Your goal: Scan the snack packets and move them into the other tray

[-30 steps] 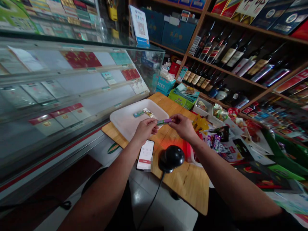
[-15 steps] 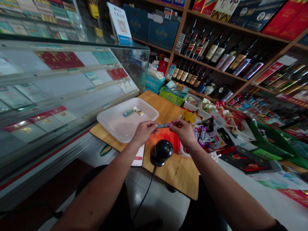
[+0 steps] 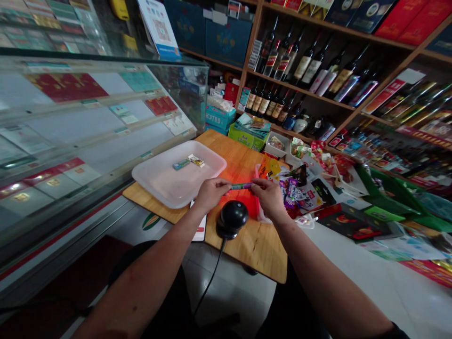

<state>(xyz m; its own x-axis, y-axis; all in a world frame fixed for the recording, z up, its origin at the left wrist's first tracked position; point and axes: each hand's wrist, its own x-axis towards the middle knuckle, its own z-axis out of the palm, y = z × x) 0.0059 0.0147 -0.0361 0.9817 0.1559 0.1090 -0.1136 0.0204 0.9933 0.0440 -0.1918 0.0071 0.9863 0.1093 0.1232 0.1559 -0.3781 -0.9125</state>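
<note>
Between my two hands stretches a slim green and purple candy stick pack [image 3: 241, 186]. My left hand [image 3: 213, 192] pinches its left end, and my right hand [image 3: 267, 197] pinches the right end. Just below it, on the wooden table, stands a black dome-shaped scanner [image 3: 234, 214] with a cable, its red light falling on the tabletop. A white tray [image 3: 155, 181] to the left holds a small blue-green pack [image 3: 181, 164] and a small yellow and white pack [image 3: 196, 160]. Partly under my left forearm lies a phone [image 3: 199, 230].
Right of my right hand, a bin overflows with wrapped snacks [image 3: 293, 190]. A green box [image 3: 247, 136] sits at the table's far edge. The glass display counter [image 3: 106, 127] runs along the left; bottle shelves [image 3: 303, 84] stand behind.
The view has shifted slightly, so most things appear further left. The stick pack is now held more level, over the red light, with both hands still on its ends.
</note>
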